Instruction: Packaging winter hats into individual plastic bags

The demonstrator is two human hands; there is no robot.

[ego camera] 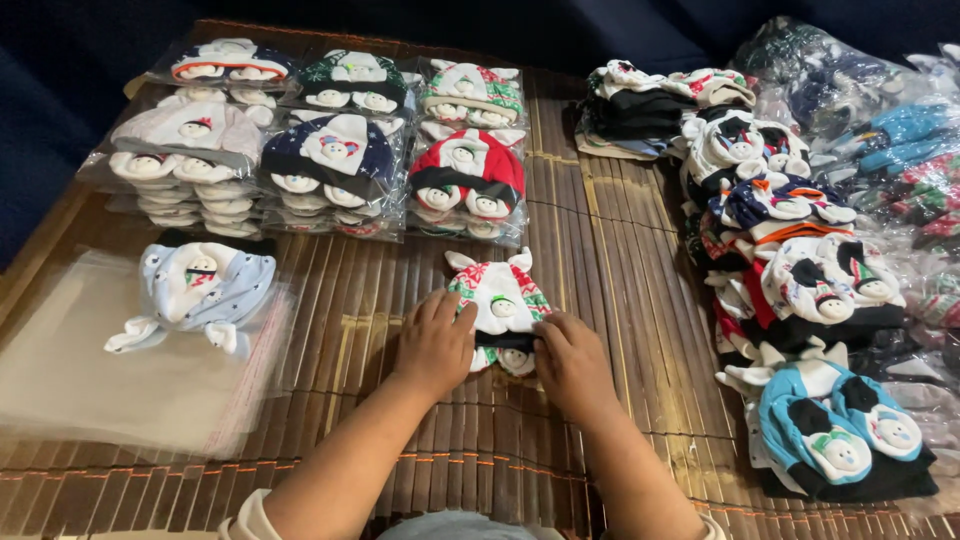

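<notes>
Baby cap [503, 300], red, green and white: laid flat at centre of bamboo mat [600, 260], pressed at its lower edge by left hand [434, 343] and right hand [572, 362], palms down, not clenched. Bagged caps [340, 150] are stacked behind.

Bagged hat stacks [335, 150], bamboo mat [600, 260]

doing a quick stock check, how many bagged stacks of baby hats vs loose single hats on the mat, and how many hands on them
Bagged stacks of hats: 6
Loose single hats on the mat (green-and-red hat, pale blue hat): 2
Hands (left hand, right hand) on the green-and-red hat: 2
Total: 10
</notes>
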